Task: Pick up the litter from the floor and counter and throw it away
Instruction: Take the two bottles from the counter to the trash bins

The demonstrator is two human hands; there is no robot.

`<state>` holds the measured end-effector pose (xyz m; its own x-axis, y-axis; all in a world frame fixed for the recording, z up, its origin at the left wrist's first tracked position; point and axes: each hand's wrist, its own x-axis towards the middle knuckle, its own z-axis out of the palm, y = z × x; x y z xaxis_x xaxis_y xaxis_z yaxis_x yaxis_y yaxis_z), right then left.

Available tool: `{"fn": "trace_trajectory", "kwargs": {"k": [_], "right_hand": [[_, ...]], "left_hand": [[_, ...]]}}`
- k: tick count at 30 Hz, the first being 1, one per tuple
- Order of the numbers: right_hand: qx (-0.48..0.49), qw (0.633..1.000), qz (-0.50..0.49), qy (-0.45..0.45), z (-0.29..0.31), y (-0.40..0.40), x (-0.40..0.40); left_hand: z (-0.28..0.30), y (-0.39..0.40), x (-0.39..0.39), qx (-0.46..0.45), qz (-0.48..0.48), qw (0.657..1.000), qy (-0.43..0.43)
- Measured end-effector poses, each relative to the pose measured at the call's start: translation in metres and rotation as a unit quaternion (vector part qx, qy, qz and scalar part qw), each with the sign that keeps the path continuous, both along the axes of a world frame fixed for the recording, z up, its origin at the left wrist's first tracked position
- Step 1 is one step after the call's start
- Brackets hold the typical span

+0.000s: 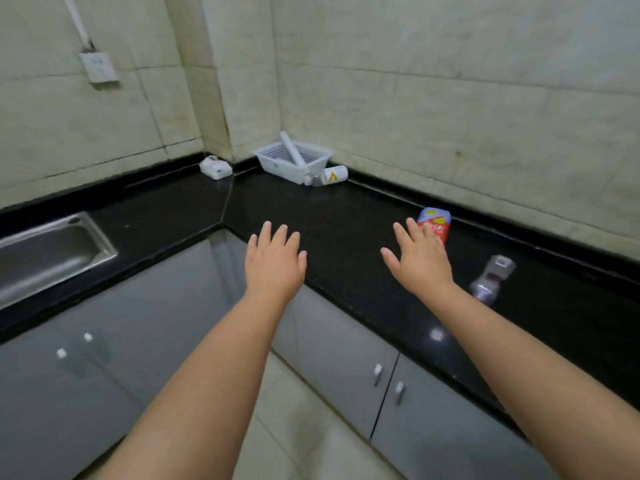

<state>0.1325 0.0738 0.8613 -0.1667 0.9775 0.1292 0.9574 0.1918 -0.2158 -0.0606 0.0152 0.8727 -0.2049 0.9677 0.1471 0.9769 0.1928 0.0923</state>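
here, a glossy black stone counter [346, 216] wraps an l-shaped corner under pale marbled wall tiles, with a steel sink [52, 254] at left and grey cabinet doors [346, 358] below. the left hand [275, 261] and right hand [420, 261] hover flat, fingers spread, holding nothing. a red carton [438, 225] lies just beyond the right fingertips, long axis pointing toward the wall. a crumpled clear plastic piece [491, 277] lies right of the wrist. a white slatted basket [294, 159] sits in the corner, tilted.
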Motion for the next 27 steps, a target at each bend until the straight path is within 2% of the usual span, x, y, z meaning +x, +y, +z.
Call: {"fn": "trace_trajectory", "kwargs": {"k": [7, 15, 18, 20, 24, 27], "right_hand": [[-0.028, 0.985, -0.166, -0.023, -0.020, 0.082, 0.087], [-0.087, 0.926, -0.368, 0.000, -0.042, 0.138, 0.160], [-0.143, 0.911, -0.386, -0.015, -0.062, 0.144, 0.168], [-0.194, 0.898, -0.395, 0.010, -0.084, 0.142, 0.168], [-0.255, 0.869, -0.416, 0.084, -0.121, 0.140, 0.161], [-0.247, 0.854, -0.437, 0.135, -0.141, 0.142, 0.153]], "left_hand": [[-0.010, 0.138, 0.059, -0.014, -0.142, 0.990, 0.015], [-0.036, 0.279, 0.118, -0.050, -0.316, 0.946, 0.057], [-0.068, 0.302, 0.149, -0.116, -0.336, 0.934, 0.034], [-0.091, 0.306, 0.170, -0.172, -0.351, 0.920, 0.025], [-0.129, 0.307, 0.202, -0.209, -0.403, 0.886, 0.090], [-0.148, 0.314, 0.213, -0.190, -0.418, 0.875, 0.153]]}}
